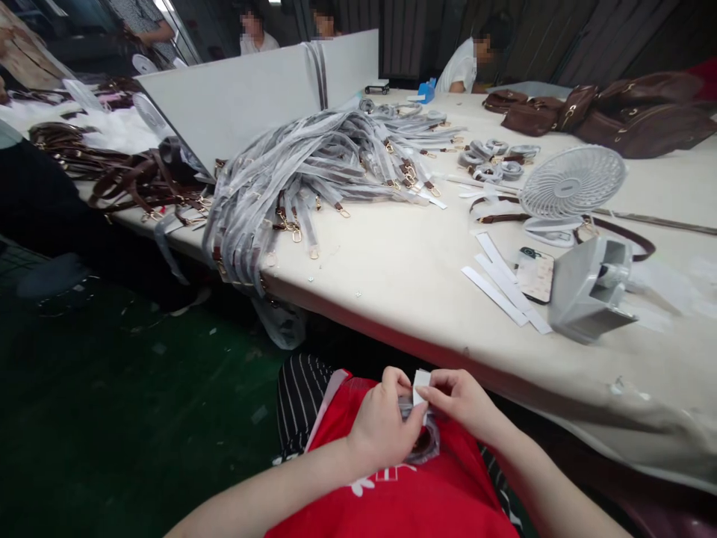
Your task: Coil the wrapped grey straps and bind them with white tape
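Over my lap, on the red apron (448, 508), both hands are closed around a small bundle. My left hand (381, 422) grips a coiled strap (429, 446) in clear plastic, its brown loop showing just below the fingers. A short white paper strip (422, 379) stands upright against the coil, between my two hands. My right hand (462, 403) pinches that strip from the right, thumb across its face. Fingers hide much of the coil, so whether the strip goes all the way round cannot be seen.
Plastic-wrapped straps (291, 161) heap on the table (381, 261), some over its edge. Rolled straps (496, 161) lie further back. To the right are loose white strips (507, 288), a phone (535, 275), a fan (571, 183), a grey dispenser (588, 295) and brown bags (638, 112). People sit beyond.
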`<state>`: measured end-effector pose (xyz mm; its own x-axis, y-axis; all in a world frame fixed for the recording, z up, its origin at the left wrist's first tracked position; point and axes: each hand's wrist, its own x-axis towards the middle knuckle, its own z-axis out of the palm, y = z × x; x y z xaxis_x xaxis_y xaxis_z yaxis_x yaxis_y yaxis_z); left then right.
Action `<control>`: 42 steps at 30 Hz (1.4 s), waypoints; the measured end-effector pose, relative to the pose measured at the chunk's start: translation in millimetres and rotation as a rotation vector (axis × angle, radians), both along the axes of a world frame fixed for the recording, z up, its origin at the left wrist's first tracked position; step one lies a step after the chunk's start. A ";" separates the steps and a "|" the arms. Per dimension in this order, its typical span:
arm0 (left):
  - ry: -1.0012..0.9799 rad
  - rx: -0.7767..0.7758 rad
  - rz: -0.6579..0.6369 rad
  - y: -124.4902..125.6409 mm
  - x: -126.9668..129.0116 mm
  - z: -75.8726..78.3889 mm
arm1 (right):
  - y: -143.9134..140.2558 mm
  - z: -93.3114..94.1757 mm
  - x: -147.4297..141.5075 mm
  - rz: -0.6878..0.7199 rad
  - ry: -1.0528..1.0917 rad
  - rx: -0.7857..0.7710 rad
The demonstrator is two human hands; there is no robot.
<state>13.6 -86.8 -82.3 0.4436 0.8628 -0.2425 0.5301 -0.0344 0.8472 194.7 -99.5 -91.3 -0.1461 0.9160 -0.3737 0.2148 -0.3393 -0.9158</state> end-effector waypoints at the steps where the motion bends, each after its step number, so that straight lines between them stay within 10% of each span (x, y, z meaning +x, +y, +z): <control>1: -0.012 -0.010 0.005 -0.9 0.2 0.2 | -0.3 -1.9 0.2 0.006 0.001 -0.002; 16: -0.016 -0.016 -0.016 -5.9 -2.9 4.0 | 7.2 -4.6 5.3 0.170 0.196 -0.134; 19: -0.054 -0.094 -0.015 0.3 -4.7 2.7 | 3.1 -0.2 1.4 0.157 0.035 0.060; 24: -0.230 -0.688 -0.130 22.5 -9.2 0.7 | -5.2 14.3 2.3 0.273 -0.212 0.443; 28: -0.387 -0.594 0.084 41.0 -6.6 6.0 | -6.2 15.1 12.0 0.305 -0.274 0.577; 36: -0.430 -0.494 0.070 49.3 5.5 5.5 | -10.6 20.4 31.5 0.060 -0.439 0.717; 42: -0.381 -0.400 -0.014 59.0 -13.2 -11.3 | 0.2 53.5 174.5 -0.938 -0.845 0.750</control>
<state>0.4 -27.8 -93.6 0.5750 0.7294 -0.3706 0.1855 0.3250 0.9273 369.2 -99.3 -37.8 0.6147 0.5639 0.5514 0.7384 -0.1658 -0.6537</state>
